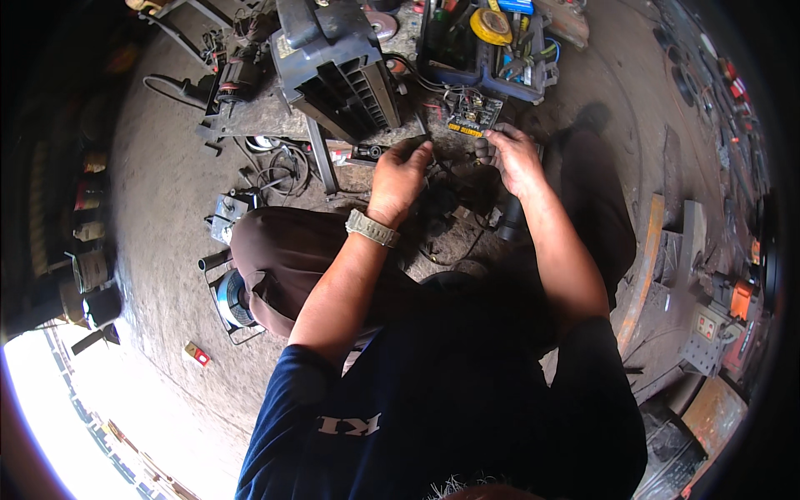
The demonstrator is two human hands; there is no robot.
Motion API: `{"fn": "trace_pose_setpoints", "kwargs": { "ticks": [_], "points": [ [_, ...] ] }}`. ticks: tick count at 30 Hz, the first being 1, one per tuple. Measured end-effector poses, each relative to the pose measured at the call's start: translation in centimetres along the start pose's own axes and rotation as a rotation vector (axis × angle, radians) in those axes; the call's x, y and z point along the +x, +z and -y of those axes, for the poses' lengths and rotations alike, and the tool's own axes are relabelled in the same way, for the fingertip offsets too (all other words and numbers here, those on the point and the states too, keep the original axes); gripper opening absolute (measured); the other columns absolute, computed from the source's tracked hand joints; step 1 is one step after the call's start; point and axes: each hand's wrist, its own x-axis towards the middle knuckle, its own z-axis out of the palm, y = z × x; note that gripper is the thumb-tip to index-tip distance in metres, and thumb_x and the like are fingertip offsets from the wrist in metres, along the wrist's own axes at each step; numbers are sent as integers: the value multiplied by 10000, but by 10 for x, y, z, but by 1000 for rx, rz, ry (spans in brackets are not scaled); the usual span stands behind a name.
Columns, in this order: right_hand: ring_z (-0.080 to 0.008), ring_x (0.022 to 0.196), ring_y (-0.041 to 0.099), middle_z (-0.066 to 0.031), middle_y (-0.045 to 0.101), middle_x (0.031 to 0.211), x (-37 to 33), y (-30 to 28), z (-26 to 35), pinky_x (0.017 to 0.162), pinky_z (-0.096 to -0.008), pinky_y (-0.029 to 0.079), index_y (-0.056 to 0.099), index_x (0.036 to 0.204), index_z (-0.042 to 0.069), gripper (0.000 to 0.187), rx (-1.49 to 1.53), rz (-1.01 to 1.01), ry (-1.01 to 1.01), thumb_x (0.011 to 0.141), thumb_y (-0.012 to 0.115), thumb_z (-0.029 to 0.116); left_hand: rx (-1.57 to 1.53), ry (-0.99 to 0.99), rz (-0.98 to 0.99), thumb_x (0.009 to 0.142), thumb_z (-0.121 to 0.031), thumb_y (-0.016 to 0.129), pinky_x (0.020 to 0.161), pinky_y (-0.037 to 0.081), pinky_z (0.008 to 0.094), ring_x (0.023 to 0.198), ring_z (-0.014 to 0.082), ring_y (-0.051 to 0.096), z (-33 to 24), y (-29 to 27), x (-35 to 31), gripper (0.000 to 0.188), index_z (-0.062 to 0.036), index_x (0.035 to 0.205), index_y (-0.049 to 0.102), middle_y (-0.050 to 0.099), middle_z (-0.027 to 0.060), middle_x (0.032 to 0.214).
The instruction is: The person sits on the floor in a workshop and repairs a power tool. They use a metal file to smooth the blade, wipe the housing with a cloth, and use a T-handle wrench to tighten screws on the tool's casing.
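Note:
My left hand point(398, 177), with a watch point(372, 228) on its wrist, has thumb and fingers pinched together just below a dark grey slatted plastic housing point(337, 71). Whatever lies between those fingertips is too small and dark to name. My right hand point(515, 160) is curled, its fingertips blackened, beside the lower edge of a dark flat tray point(473, 112) with yellow lettering and small parts on it. What its fingers hold, if anything, I cannot make out. Dark cables and parts lie in shadow beneath both hands.
Beyond the tray stands an open toolbox point(546, 82) with a yellow tape measure point(492, 27). A power drill point(237, 82) lies at the left of the low bench, above coiled cable point(283, 171). A wire spool point(235, 297) sits by my left leg; metal bars point(646, 267) lie at right.

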Motion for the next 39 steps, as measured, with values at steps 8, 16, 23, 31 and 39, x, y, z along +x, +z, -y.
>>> {"fn": "trace_pose_setpoints", "kwargs": {
  "ticks": [8,16,23,31,39],
  "points": [
    [-151,780,709,-98,759,1023,-18,-3,2,694,-295,563,649,1201,11,196,-120,-55,-17,1035,630,112,415,127,190,994,-275,708,911,553,359,1023,249,731,-8,15,-17,420,31,1279,679,760,206,1095],
    [-233,734,718,-93,760,849,-62,-29,-29,711,-375,572,719,1155,52,206,-850,212,-614,986,656,152,838,231,529,922,-321,723,958,553,490,1090,431,688,0,29,-29,510,-4,1312,639,715,252,1169],
    [-418,1081,697,-266,726,1075,-79,-51,-71,938,-480,558,717,1129,-7,320,-1367,395,-297,901,719,217,1005,540,722,899,-334,731,931,545,502,1082,424,672,70,25,-20,499,-2,1261,647,699,244,1141],
    [-422,1115,687,-256,723,1156,-45,-98,-64,969,-471,541,685,1248,21,484,-1359,-47,186,924,739,376,1057,304,731,914,-306,741,1002,527,487,1168,421,648,27,40,-32,515,-5,1317,627,672,245,1262],
    [-282,1001,711,-160,748,1140,75,-212,-85,865,-415,534,690,1231,-41,482,-603,-634,294,977,722,367,1096,300,793,925,-307,734,979,533,481,1151,428,646,24,57,-25,503,-10,1316,625,662,235,1244]
  ]
}}
